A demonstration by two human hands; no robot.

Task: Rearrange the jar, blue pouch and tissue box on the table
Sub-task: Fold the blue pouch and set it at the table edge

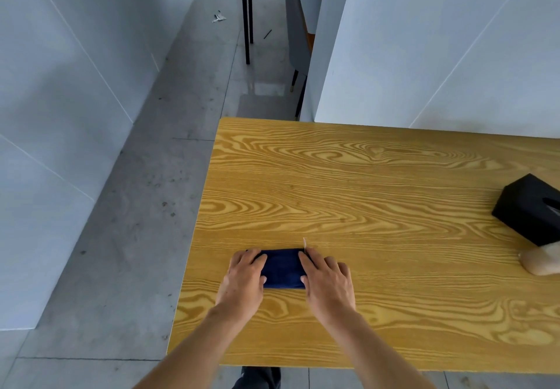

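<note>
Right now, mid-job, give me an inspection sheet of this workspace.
Surface: wooden table, wood-grain top.
Job's things: blue pouch flat near the front left edge; black tissue box at the right frame edge; a pale rounded object in front of the box, possibly the jar, cut off.
Clutter: nothing seen on the table.
Hands: left hand and right hand grip the pouch's two ends.
Cables: nothing seen.
Surroundings: white walls, grey floor with small debris, chair beyond the table.

Distant chair (298,40), grey floor (145,207)
</note>
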